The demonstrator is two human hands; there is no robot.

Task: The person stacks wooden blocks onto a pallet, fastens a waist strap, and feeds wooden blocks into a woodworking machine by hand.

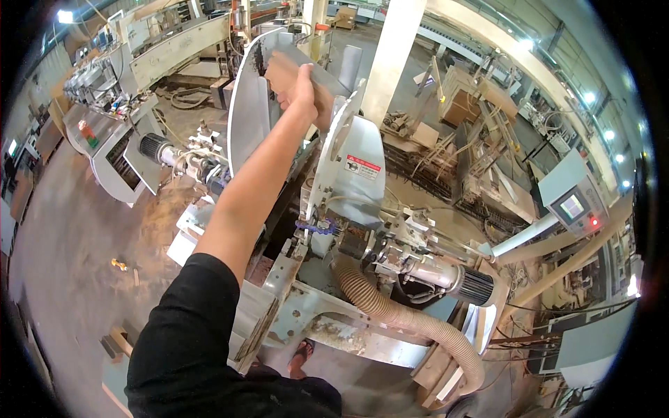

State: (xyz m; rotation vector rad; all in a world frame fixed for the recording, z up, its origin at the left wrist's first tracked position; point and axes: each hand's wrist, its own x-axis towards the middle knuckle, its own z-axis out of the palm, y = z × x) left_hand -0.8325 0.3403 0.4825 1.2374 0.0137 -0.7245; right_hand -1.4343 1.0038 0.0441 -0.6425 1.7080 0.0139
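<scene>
My left arm, in a black sleeve, reaches up and forward into a machine. Between two upright, light grey guard plates, my left hand [301, 96] is closed around a brown wooden board [281, 74], blurred at its edges. The board's lower part is partly hidden behind my hand and wrist. The curved left guard [249, 115] stands close beside my forearm. To the right of the hand is the other guard [362, 157], which carries a red and white warning label. My right hand is not in view.
A motor [474, 285] and a ribbed hose [390, 313] sit at the right of the machine; another motor [155, 148] is at the left. A control panel [575, 207] with a red light stands at right. Stacked wooden pieces [462, 97] lie beyond a cream post [394, 59].
</scene>
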